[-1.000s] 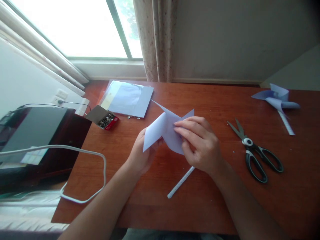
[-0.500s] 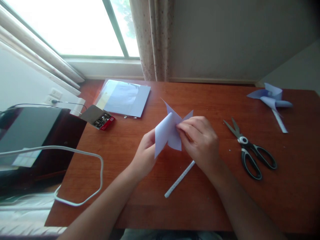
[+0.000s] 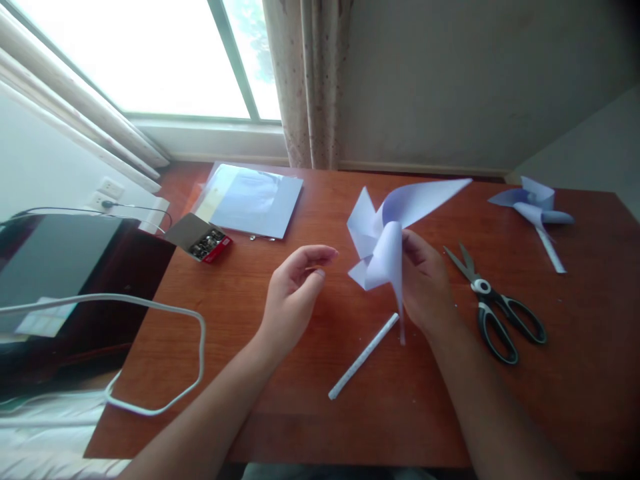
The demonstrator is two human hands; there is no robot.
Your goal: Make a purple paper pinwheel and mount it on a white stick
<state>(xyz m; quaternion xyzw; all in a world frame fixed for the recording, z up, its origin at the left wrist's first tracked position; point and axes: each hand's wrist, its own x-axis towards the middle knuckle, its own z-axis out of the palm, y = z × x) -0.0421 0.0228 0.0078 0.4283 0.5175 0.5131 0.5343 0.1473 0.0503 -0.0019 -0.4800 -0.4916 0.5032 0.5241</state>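
My right hand (image 3: 427, 283) grips a white paper pinwheel head (image 3: 387, 250) from behind, its blades curled toward the middle. The fingertips on its back are partly hidden by the paper. To the left, my left hand (image 3: 295, 290) is apart from the paper, fingers curved and thumb spread from them, with nothing in it. A rolled paper stick (image 3: 363, 357) lies slantwise on the table below the pinwheel head. Scissors (image 3: 483, 287) with black and grey handles rest, blades slightly parted, right of my right hand.
A finished-looking paper pinwheel on a stick (image 3: 535, 207) lies at the back right of the wooden table (image 3: 240, 400). An open red box of small metal pieces (image 3: 213, 247) sits at the left, near a sheaf of paper in a clear sleeve (image 3: 255, 197). A white cable (image 3: 203, 353) loops over the left edge.
My left hand has let go of the paper pinwheel head. My right hand now holds it alone, shifted right and turned so its curled blades show.
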